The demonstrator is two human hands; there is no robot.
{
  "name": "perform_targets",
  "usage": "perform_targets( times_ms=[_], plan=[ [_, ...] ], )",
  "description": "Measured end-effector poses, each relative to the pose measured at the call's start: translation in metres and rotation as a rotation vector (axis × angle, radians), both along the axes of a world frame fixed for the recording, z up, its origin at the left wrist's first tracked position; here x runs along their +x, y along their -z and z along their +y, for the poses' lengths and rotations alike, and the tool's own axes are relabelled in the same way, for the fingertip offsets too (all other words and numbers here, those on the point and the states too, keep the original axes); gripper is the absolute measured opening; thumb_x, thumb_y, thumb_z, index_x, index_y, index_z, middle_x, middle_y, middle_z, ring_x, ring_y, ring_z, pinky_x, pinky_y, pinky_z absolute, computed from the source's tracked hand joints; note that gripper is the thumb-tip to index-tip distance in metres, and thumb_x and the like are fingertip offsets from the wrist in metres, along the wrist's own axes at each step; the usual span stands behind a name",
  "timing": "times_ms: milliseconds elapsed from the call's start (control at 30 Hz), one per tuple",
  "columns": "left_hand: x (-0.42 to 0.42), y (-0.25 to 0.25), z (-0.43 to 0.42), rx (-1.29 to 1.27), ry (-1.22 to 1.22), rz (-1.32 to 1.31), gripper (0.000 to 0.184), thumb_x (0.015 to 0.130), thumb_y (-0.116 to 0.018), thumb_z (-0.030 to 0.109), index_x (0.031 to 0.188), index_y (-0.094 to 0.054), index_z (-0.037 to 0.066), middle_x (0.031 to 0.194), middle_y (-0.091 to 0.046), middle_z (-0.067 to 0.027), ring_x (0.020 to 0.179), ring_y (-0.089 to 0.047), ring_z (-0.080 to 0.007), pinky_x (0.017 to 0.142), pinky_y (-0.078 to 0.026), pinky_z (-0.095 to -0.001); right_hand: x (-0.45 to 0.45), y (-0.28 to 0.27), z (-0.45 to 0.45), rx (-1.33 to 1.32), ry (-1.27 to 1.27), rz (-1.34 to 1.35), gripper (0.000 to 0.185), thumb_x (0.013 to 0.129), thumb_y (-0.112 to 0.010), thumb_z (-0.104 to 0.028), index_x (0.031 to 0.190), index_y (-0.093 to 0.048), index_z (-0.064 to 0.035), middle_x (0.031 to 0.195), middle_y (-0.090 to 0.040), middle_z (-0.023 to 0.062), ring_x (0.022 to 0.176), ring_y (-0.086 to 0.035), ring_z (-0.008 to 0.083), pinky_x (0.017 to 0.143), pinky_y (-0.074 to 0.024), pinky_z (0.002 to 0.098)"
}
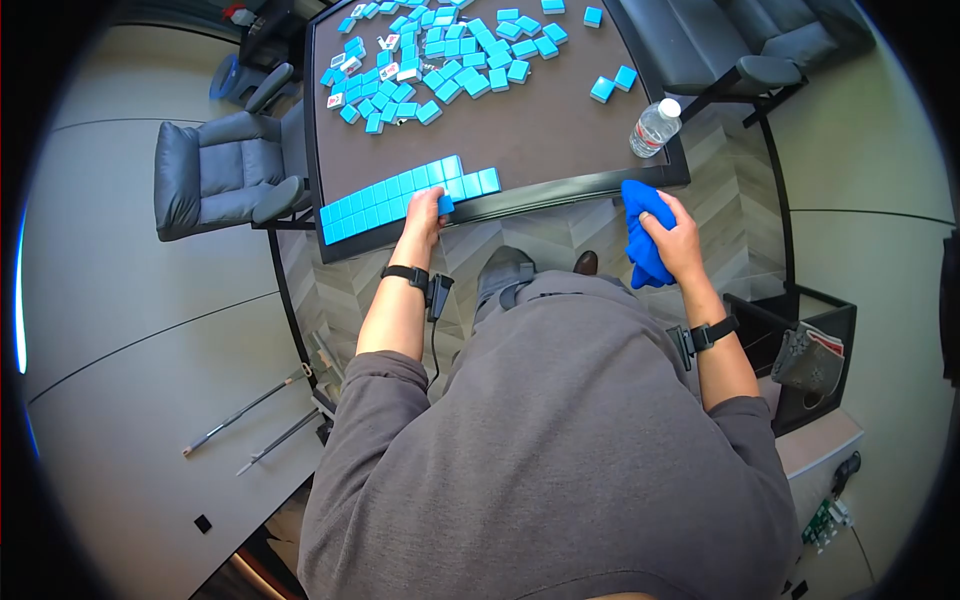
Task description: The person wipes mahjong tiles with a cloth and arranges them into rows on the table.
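My left hand [426, 214] is closed at the table's near edge, with a blue-backed mahjong tile [446, 205] pinched at its fingertips. Just beyond it, a block of mahjong tiles [385, 200] lies in two neat rows along that edge, blue backs up. The far row ends short of the near row on the right. My right hand [676, 240] is wrapped round a bunched blue cloth [646, 235], off the table's near right corner. A loose heap of mahjong tiles [440, 55] covers the far part of the table; a few show their white faces.
A clear plastic water bottle [655, 130] stands at the right corner of the brown table [540, 130]. Two tiles [612, 84] lie apart near the right edge. Grey armchairs stand left [235, 170] and right [770, 70]. A dark open box [820, 350] is at my right.
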State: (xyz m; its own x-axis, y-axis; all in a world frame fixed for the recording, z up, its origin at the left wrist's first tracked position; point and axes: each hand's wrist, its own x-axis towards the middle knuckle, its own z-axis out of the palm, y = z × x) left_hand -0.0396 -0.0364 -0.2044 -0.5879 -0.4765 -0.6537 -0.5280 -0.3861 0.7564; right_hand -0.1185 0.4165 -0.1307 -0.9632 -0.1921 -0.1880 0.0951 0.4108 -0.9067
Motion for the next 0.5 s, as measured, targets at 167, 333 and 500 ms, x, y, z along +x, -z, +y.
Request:
perform_targets(
  times_ms=[167, 333, 500],
  plan=[
    [-0.039, 0.037, -0.010, -0.733, 0.226, -0.072, 0.031, 0.083, -0.077, 0.028, 0.090, -0.059, 0.004, 0.083, -0.069, -0.0105, 0.072, -0.065, -0.0195, 0.066, -0.052, -0.0346, 0.007, -0.003, 0.013, -0.011, 0.066, -0.022, 0.050, 0.087, -0.073, -0.022, 0.131, -0.061, -0.0007, 0.115, -0.070, 0.0135, 0.103, -0.066, 0.0196, 0.093, -0.0517, 0.0340],
    [-0.098, 0.000, -0.005, -0.915, 0.649, -0.188, 0.038, 0.086, -0.071, 0.041, 0.109, -0.074, 0.011, 0.106, -0.074, -0.0152, 0.101, -0.070, -0.0312, 0.088, -0.054, -0.0410, 0.013, -0.003, 0.016, 0.024, 0.185, 0.042, 0.050, 0.086, -0.075, -0.026, 0.130, -0.062, -0.0045, 0.115, -0.072, 0.0148, 0.105, -0.069, 0.0230, 0.092, -0.0525, 0.0357],
    [-0.126, 0.011, 0.009, -1.170, 0.891, -0.252, 0.036, 0.090, -0.065, 0.042, 0.118, -0.074, 0.021, 0.124, -0.068, -0.0112, 0.118, -0.062, -0.0334, 0.098, -0.050, -0.0477, 0.020, -0.003, 0.005, 0.062, 0.228, 0.042, 0.049, 0.086, -0.075, -0.024, 0.129, -0.063, -0.0048, 0.116, -0.071, 0.0152, 0.106, -0.069, 0.0251, 0.093, -0.0521, 0.0365]
  ],
)
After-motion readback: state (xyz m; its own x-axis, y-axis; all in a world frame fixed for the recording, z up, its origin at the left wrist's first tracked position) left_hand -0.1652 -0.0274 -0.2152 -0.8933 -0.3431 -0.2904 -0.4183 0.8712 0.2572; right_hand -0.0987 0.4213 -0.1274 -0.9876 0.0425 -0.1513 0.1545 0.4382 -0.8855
